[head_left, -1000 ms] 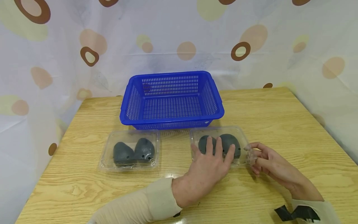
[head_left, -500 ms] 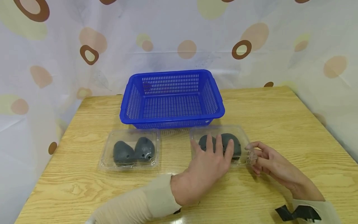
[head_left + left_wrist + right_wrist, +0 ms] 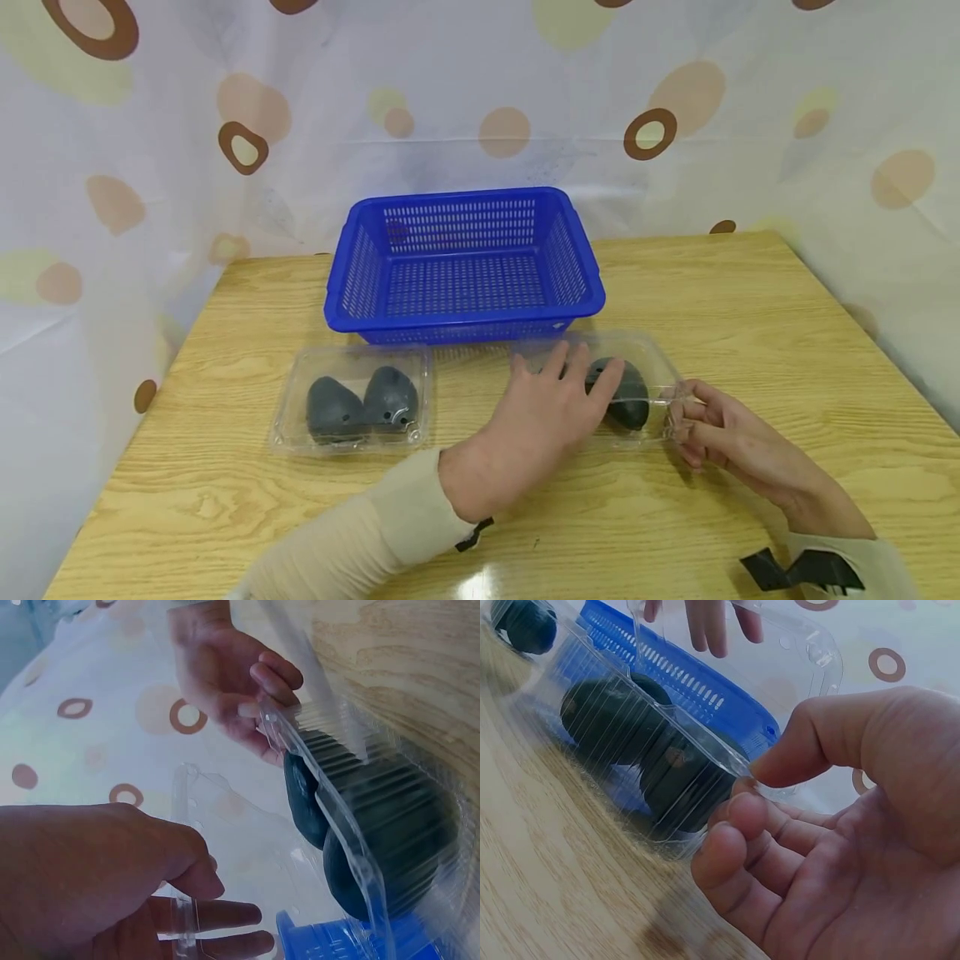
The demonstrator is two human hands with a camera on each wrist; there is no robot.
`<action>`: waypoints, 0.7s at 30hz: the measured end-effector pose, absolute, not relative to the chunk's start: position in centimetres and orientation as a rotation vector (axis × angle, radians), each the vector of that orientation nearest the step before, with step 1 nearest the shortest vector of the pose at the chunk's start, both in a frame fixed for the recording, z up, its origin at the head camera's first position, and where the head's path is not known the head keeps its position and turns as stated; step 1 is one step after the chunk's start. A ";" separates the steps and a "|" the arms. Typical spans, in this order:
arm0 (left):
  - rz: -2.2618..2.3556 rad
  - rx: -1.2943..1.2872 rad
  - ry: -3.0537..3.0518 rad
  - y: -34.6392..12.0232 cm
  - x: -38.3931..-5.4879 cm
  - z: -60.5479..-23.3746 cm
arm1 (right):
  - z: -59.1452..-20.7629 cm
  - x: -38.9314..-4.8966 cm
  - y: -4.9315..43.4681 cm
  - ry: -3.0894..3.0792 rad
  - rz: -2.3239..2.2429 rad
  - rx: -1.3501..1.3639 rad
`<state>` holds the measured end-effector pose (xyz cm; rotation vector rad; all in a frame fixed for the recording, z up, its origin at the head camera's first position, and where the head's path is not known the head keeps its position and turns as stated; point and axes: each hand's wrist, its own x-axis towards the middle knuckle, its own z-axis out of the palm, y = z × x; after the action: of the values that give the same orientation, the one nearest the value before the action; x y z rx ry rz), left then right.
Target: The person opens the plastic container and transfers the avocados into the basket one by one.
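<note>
A clear plastic clamshell box [image 3: 352,840] stands at centre right on the table, with dark green avocado-like fruits [image 3: 630,396] in it. My left hand [image 3: 528,425] holds the edge of its raised lid [image 3: 182,802], thumb on one side and fingers stretched along the other. At the box's right end, my right hand [image 3: 742,454] pinches the rim between thumb and curled fingers. One fruit is mostly hidden behind the left hand in the head view; the right wrist view shows two fruits [image 3: 682,780] through the ribbed wall.
A second clear clamshell box [image 3: 288,383], lid down, stands to the left with two similar dark fruits [image 3: 392,400]. Behind both boxes is a blue perforated basket [image 3: 465,320]. A patterned cloth [image 3: 420,50] hangs around the back of the wooden table [image 3: 225,517].
My left hand has shifted slightly left and up from over the box, and the lid has swung upward with it. The right hand stays at the box's right end.
</note>
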<state>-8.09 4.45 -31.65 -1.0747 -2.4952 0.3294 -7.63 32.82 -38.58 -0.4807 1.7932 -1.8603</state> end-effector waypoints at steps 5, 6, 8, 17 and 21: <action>0.226 -1.031 -2.420 4.1 -8.8 -31.7 | -38.6 -7.7 32.9 1.796 -1.856 -0.484; 0.203 -1.017 -2.393 4.0 -8.9 -31.8 | -38.7 -7.7 33.0 1.794 -1.857 -0.500; 0.165 -0.990 -2.354 3.9 -9.1 -31.8 | -38.7 -7.8 33.1 1.778 -1.860 -0.522; 0.070 -0.974 -2.416 3.2 -10.0 -30.9 | -38.7 -7.8 33.2 1.758 -1.854 -0.521; 0.002 -0.991 -2.450 2.7 -10.6 -30.4 | -38.8 -7.8 33.2 1.710 -1.868 -0.546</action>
<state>-10.56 2.68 -30.41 -0.9906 -2.4496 0.0018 -7.75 33.24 -38.81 -0.5460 1.7101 -1.8680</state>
